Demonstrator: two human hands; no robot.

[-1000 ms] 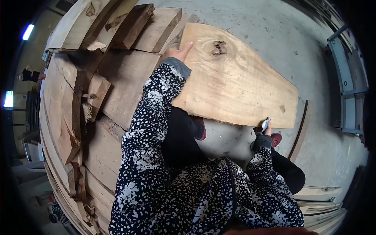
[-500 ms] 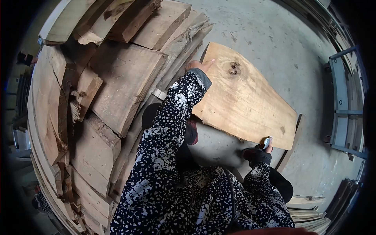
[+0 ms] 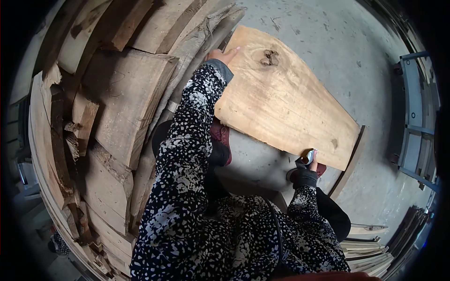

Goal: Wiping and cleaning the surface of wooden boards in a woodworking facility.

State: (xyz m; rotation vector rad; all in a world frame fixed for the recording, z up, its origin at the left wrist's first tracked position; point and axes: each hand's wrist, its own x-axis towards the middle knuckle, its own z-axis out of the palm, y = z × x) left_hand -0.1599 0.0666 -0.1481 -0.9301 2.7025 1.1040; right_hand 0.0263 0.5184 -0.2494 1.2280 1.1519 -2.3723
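A broad, pale wooden slab (image 3: 281, 98) with a dark knot lies tilted across the view in front of me, its left end next to a lumber stack. My left hand (image 3: 224, 55) grips that far left end, thumb on the top face and the other fingers hidden over the edge. At the near edge, toward the right end, my right hand (image 3: 313, 161) is closed around a small shiny silvery thing (image 3: 307, 156) with a dark round opening; its kind is unclear. Whether the right fingers also hold the slab is hidden.
Rough thick planks (image 3: 126, 93) are stacked high on my left. A narrow wooden strip (image 3: 349, 161) lies under the slab's right end. A grey-blue metal frame (image 3: 413, 117) stands at the right. Thin wood strips (image 3: 368, 257) lie at the lower right. My reddish shoe (image 3: 221, 138) is below the slab.
The slab's left end and my left hand sit farther up and left in the picture, and the lumber stack has shifted left too. Both hands keep their places on the slab.
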